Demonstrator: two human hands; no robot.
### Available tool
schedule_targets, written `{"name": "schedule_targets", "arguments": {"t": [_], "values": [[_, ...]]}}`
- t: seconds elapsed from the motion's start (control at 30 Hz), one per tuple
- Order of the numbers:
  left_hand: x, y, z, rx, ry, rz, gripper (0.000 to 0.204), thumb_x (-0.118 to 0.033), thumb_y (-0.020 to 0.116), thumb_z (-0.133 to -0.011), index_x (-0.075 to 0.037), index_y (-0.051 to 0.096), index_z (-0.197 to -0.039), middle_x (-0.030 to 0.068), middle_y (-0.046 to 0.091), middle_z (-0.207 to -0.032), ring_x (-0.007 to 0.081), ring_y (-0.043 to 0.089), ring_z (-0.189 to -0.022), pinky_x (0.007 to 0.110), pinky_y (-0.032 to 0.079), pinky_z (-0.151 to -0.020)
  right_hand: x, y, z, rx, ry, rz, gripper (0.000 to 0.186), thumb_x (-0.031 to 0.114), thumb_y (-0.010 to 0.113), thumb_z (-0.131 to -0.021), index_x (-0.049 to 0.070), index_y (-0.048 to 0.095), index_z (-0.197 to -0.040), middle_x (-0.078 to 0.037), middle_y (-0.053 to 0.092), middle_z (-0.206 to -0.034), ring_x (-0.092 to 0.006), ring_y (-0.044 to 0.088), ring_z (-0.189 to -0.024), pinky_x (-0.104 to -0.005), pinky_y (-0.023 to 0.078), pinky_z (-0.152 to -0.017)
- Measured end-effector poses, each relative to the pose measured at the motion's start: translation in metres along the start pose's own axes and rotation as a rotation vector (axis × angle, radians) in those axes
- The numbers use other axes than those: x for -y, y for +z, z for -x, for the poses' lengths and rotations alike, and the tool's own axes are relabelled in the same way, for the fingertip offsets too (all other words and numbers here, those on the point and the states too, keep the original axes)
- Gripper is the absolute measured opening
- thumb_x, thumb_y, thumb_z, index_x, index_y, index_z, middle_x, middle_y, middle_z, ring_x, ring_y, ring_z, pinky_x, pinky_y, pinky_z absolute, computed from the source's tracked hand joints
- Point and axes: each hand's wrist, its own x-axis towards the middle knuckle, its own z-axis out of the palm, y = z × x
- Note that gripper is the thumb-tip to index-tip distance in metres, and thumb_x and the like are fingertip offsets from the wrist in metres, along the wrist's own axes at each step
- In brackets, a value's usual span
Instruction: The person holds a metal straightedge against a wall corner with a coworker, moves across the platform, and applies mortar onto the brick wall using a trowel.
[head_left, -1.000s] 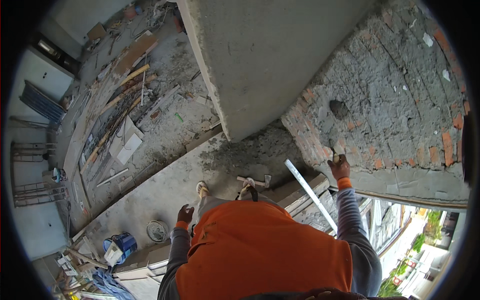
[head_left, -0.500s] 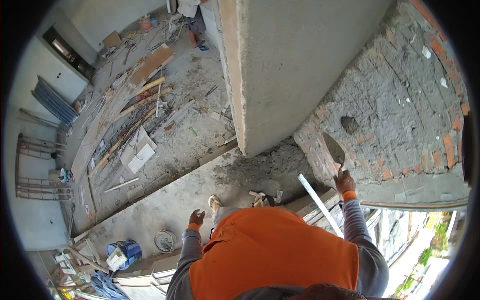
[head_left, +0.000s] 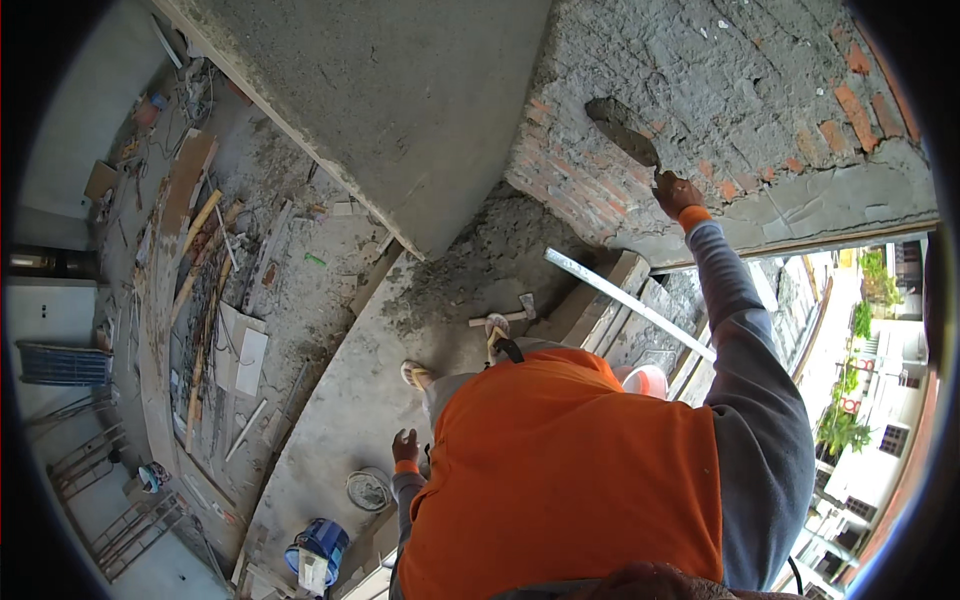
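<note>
My right hand is wrapped round the handle of a trowel, with the arm stretched out ahead. The trowel's long blade lies against or close to the rough wall, where grey mortar partly covers red brick; contact cannot be made out. Low at my left side, my left hand hangs with its fingers apart and nothing in it. A small mortar-smeared bucket stands on the floor near that hand.
A smooth grey wall juts out ahead. A long metal straightedge slants beside my right arm. A hammer lies by my foot. A blue bucket, a pinkish bucket and scattered planks are around, with an opening outdoors at right.
My view has turned to the right. My right arm has reached farther out, and the trowel has moved over the area of the dark patch on the wall. My left hand stays low.
</note>
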Motion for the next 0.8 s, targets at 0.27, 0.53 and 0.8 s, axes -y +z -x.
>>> {"name": "schedule_targets", "arguments": {"t": [0.27,0.53,0.8], "values": [[0.015,-0.007,-0.013,-0.099,-0.050,0.230,0.053,-0.029,0.063,-0.088,0.004,0.047,-0.127,0.0213,0.061,-0.107,0.0217,0.063,-0.083,0.032,0.054,-0.067,-0.017,-0.021,-0.021,0.044,0.010,0.143,0.040,0.042,0.054,-0.085,0.016,0.055,-0.116,-0.015,0.063,-0.113,-0.0369,0.059,-0.106,-0.0460,0.047,-0.090],[0.004,0.027,0.003,-0.031,-0.016,0.213,0.054,-0.028,0.064,-0.088,0.005,0.047,-0.127,0.0205,0.062,-0.107,0.0222,0.064,-0.082,0.032,0.054,-0.070,-0.041,-0.007,-0.048,-0.012,-0.112,0.147,0.040,0.041,0.054,-0.084,0.016,0.058,-0.114,-0.015,0.063,-0.113,-0.0366,0.059,-0.106,-0.0456,0.047,-0.089],[0.021,0.021,-0.012,-0.101,0.025,0.225,0.053,-0.029,0.064,-0.088,0.004,0.048,-0.126,0.0224,0.061,-0.109,0.0225,0.065,-0.081,0.032,0.054,-0.066,-0.075,-0.026,-0.033,-0.038,-0.310,0.293,0.040,0.040,0.056,-0.084,0.016,0.058,-0.115,-0.012,0.063,-0.112,-0.0338,0.060,-0.102,-0.0441,0.048,-0.088]]}}
